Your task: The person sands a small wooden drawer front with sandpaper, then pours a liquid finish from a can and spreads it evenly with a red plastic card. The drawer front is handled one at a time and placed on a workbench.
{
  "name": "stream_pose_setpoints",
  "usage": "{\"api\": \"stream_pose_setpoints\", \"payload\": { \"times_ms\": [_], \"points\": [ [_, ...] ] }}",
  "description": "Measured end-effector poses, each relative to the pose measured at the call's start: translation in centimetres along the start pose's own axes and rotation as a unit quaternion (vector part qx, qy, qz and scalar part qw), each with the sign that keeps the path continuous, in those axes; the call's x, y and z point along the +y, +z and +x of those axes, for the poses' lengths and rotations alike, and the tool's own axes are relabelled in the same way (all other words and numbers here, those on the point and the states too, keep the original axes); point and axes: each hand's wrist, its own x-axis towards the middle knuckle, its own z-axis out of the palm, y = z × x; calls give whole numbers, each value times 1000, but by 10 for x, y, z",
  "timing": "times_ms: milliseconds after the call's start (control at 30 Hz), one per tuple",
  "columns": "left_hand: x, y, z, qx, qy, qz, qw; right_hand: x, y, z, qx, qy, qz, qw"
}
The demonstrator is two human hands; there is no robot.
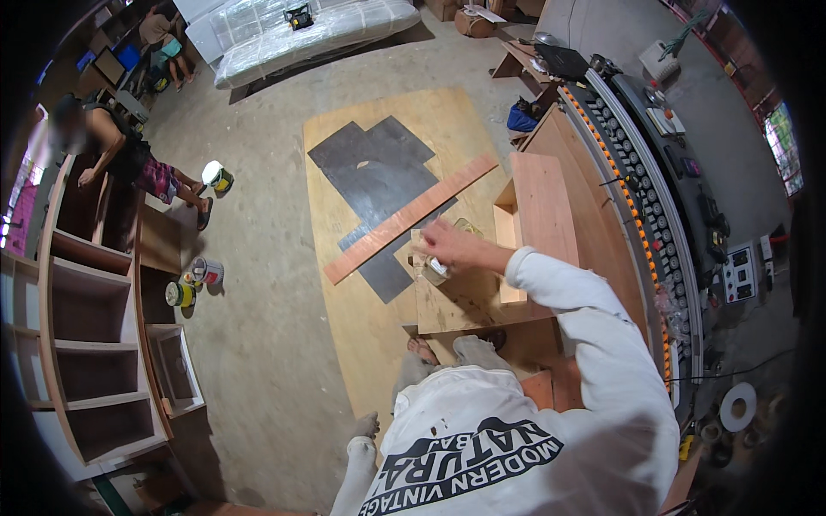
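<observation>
My right hand [452,245] reaches forward over the corner of a wooden work surface [447,318], its fingers bent downward and slightly blurred. Whatever lies between them cannot be made out. Just below the fingers is a small clear container [437,268], partly covered by the hand. A second container with a yellowish inside [467,226] stands behind the wrist. Beyond them, a long reddish wood strip [413,219] lies diagonally over dark sheets [374,168] on a plywood board [331,232]. Low beside my body hangs my left hand [366,426], greyish, its fingers too unclear to read.
An open wooden box [542,206] stands right of my hand, beside a long roller track [645,206]. Paint cans [206,272] and a wooden shelf unit [95,344] are at left, where another person [112,146] leans over. A plastic-wrapped sofa [310,39] stands at the back.
</observation>
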Motion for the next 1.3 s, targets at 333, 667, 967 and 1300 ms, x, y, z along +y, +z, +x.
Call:
{"api": "stream_pose_setpoints", "payload": {
  "times_ms": [333,667,967,1300],
  "points": [
    [216,10,17,90,303,182,931,-11,-158,-174,518,406,585,473],
    [463,128,-13,134,534,49,833,-350,-18,-419,709,561,417,86],
    [464,160,37,-13,493,-293,819,-689,14,-426,661,675,288,153],
    [470,112,19,216,567,-46,793,-570,10,-428,633,714,296,41]
  ]
}}
